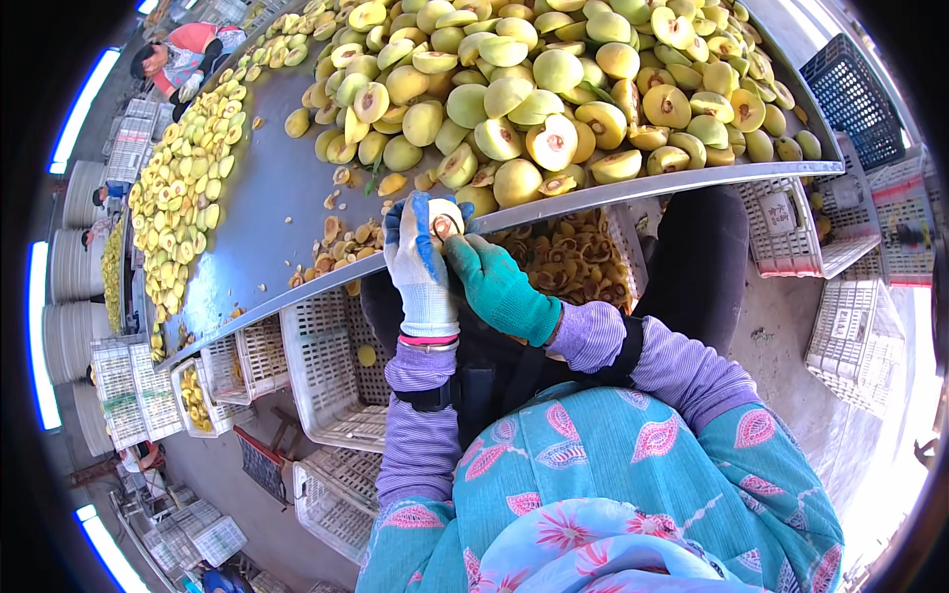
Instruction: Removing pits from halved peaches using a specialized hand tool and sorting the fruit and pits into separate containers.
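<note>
Gripping one fruit half (446, 226) in curled left fingers (422, 237); touching it with right fingers (467, 257), grip unclear; seeing one crate (627, 249) of scraps (573, 262)

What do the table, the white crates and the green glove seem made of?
Table: metal, probably steel; smooth, reflective grey, thin edge. White crates: probably moulded plastic, matte, with regular slots. Green glove: perhaps knitted fabric, matte, creased; coating uncertain.

fruit (559, 70) lies on the table (282, 188), crates (308, 361) below.
</note>
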Motion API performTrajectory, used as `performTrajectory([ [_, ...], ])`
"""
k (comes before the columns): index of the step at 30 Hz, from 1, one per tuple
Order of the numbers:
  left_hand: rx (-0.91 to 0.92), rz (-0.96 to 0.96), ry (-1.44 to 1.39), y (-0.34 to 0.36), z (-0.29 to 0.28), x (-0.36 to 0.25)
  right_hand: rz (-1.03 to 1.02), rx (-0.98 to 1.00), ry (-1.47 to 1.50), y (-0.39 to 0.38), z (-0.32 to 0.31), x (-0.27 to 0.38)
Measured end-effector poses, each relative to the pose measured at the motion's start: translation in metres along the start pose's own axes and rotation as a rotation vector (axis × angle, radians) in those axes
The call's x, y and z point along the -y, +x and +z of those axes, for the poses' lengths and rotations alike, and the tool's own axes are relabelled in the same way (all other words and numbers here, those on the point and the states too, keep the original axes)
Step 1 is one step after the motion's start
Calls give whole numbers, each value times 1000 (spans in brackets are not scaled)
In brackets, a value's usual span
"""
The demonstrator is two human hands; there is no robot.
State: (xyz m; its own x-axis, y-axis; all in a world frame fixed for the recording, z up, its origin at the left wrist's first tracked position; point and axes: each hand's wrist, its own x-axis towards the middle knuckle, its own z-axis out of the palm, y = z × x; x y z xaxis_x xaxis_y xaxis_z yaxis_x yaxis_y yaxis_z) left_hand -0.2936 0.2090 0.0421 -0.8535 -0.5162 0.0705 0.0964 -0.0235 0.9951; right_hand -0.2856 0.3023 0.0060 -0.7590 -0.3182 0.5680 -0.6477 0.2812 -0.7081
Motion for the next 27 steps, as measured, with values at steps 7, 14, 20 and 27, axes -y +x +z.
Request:
performTrajectory([
  [7,11,626,761,5,-6,11,250,82,155,2,-7,7],
  [14,303,378,503,10,-11,1,1048,449,811,34,-54,23],
  [20,137,-359,-240,5,-7,-15,1213,401,1187,22,-44,47],
  [27,26,-393,-329,-7,-19,-23,1183,749,1002,40,-61,57],
])
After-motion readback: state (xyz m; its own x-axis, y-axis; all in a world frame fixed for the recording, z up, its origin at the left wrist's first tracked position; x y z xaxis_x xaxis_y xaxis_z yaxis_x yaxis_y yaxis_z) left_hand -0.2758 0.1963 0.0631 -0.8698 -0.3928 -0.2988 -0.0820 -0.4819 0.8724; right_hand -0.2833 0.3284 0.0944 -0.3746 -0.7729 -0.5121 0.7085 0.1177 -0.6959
